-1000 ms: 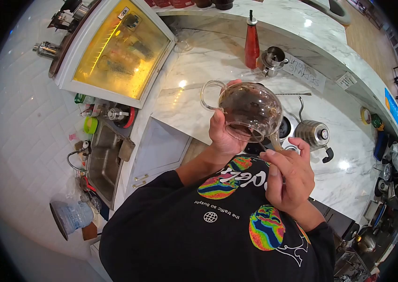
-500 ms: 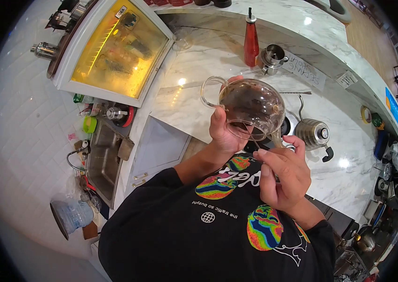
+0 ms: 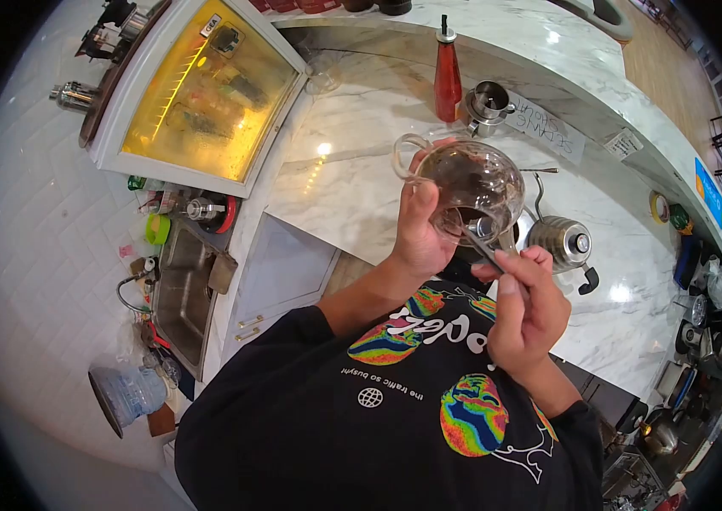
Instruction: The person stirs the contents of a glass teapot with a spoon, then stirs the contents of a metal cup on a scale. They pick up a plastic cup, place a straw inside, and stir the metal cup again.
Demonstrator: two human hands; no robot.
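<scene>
A clear glass teapot (image 3: 482,177) with dark brown contents is tilted in the air above the counter, its open mouth turned toward me. My left hand (image 3: 422,234) is wrapped around its side near the looped glass handle (image 3: 408,153). Between the thumb and fingers of my right hand (image 3: 531,311) is a slim, dark metal utensil (image 3: 484,249). The utensil's far end reaches into the teapot's mouth, so its tip is hidden. Beyond my right hand stands a steel gooseneck kettle (image 3: 561,241).
On the marble counter (image 3: 352,153) stand a red bottle (image 3: 448,81) and a stacked metal cup (image 3: 490,102). A yellow-lit glass cabinet (image 3: 207,94) stands at the left, above a steel sink (image 3: 182,298). A raised ledge (image 3: 565,64) curves along the far side.
The teapot has tipped further, its mouth facing me more. My right hand has shifted slightly; more of the utensil shows, now wider and darker.
</scene>
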